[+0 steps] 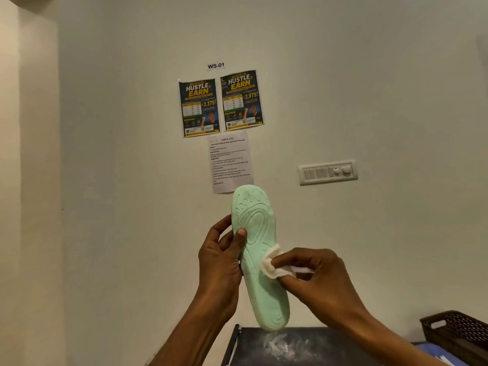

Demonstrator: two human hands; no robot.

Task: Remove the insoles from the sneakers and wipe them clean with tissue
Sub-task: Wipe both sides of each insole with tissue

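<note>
Insole: a pale green foam insole (260, 249) is held upright in front of the wall, toe end up, with its moulded, ridged face toward the camera. Its heel end reaches down to the dark surface (317, 347); I cannot tell whether it rests there.
Tissue: a folded white tissue (272, 268) lies against the insole's right edge, about halfway along.
Left hand: the left hand (221, 262) grips the insole's left edge, thumb pressed on the front face and fingers curled behind.
Right hand: the right hand (317, 281) pinches the tissue between thumb and fingertips and holds it to the foam.
Step in hand: wiping; this insole is already out of its sneaker. No sneaker or second insole is in view.
Next move: probably a stroke with the tissue along the length toward heel or toe. It calls for steady pressure while the left hand braces the soft foam so that it does not bend.
Dark surface: it carries white powdery smears just below the heel.
Basket: a brown woven basket (454, 331) stands at the right edge.
Wall label: a small label (216, 66) reads "WS-01".
Posters: two like posters (199, 108) read "HUSTLE & EARN", one showing "3,375!", the other "3,975!".
Task sheet: a printed sheet (231, 162) below them has a heading that seems to mention insole cleaning; the rest is too small to read.
Switch panel: a white switch panel (327, 173) sits to the right.
</note>
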